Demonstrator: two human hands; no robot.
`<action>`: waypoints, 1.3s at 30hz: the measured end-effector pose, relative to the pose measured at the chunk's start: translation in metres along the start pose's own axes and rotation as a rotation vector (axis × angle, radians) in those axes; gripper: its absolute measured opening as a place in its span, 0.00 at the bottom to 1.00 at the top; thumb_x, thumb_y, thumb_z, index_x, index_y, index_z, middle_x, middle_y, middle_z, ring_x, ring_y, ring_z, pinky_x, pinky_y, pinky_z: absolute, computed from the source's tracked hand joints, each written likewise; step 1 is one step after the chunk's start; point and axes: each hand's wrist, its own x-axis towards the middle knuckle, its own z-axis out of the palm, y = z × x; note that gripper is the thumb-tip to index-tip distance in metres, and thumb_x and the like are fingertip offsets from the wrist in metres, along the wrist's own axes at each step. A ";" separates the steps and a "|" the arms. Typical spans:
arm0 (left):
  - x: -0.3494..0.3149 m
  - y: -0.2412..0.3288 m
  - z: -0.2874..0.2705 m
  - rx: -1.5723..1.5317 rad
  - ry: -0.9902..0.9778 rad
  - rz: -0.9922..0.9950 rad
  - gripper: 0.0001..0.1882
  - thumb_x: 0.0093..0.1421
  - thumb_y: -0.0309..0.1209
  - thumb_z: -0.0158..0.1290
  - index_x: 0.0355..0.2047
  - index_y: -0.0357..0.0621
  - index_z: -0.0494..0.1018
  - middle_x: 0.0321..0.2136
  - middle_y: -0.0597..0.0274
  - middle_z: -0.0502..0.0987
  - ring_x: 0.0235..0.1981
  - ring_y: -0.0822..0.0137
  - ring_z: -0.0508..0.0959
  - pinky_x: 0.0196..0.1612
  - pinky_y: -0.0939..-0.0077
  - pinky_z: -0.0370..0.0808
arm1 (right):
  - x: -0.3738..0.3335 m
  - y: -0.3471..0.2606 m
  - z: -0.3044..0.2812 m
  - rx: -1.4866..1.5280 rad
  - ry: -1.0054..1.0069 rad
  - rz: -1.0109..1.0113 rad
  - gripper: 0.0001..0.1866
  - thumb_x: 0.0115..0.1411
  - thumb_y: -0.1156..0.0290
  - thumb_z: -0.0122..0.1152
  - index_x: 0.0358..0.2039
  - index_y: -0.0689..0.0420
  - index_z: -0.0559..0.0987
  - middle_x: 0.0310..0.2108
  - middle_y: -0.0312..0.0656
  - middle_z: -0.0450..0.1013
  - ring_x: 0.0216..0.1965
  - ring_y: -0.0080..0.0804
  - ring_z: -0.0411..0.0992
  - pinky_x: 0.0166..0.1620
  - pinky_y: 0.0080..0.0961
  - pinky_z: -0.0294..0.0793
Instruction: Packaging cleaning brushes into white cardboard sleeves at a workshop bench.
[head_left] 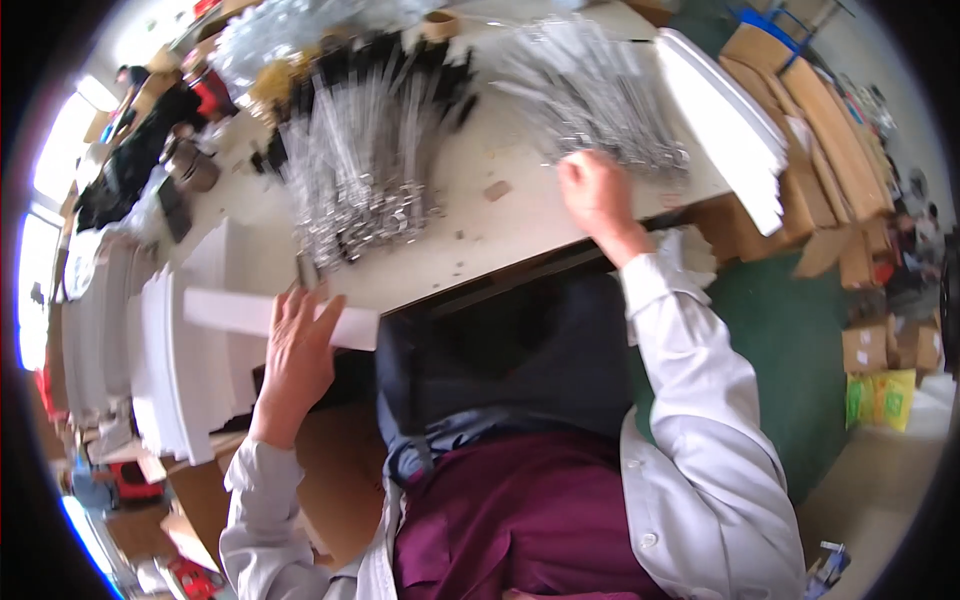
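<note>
My left hand (302, 345) grips a long, narrow white card strip (232, 309) at the table's front edge, with the fingers over it and both ends sticking out. Just beyond those fingers lies a large pile of slim metal pieces in clear plastic sleeves (365, 160), with black parts at the far end. My right hand (597, 200) is closed at the near end of a second pile of clear-sleeved pieces (600, 95). Whatever its fingers hold is hidden. What the sleeved pieces are is too blurred to tell.
Stacks of white cards (190, 350) stand at the left, beside the white table (490, 225). A long stack of white strips (725, 125) lies along the right edge, with cardboard boxes (825, 130) beyond it. A brown jar (190, 163) and clear plastic bags (290, 35) sit farther back.
</note>
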 end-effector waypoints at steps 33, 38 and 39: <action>0.014 -0.037 -0.003 0.034 0.027 0.002 0.23 0.53 0.13 0.49 0.50 0.38 0.76 0.58 0.42 0.73 0.63 0.43 0.71 0.62 0.52 0.73 | -0.019 -0.050 -0.035 0.368 -0.054 0.272 0.06 0.59 0.75 0.68 0.33 0.64 0.79 0.39 0.45 0.82 0.32 0.33 0.82 0.36 0.28 0.81; 0.052 0.027 -0.019 -0.346 0.111 0.020 0.14 0.61 0.21 0.54 0.48 0.36 0.77 0.44 0.44 0.81 0.44 0.42 0.82 0.49 0.55 0.79 | -0.022 -0.047 -0.028 0.400 -0.081 0.269 0.08 0.60 0.74 0.69 0.31 0.63 0.79 0.40 0.47 0.81 0.31 0.34 0.80 0.37 0.29 0.81; 0.063 0.037 -0.013 -0.416 0.133 0.042 0.12 0.62 0.23 0.56 0.46 0.36 0.78 0.40 0.45 0.82 0.39 0.46 0.84 0.43 0.58 0.81 | -0.023 -0.048 -0.026 0.408 -0.082 0.274 0.08 0.61 0.73 0.69 0.31 0.63 0.79 0.41 0.47 0.81 0.33 0.35 0.81 0.38 0.29 0.81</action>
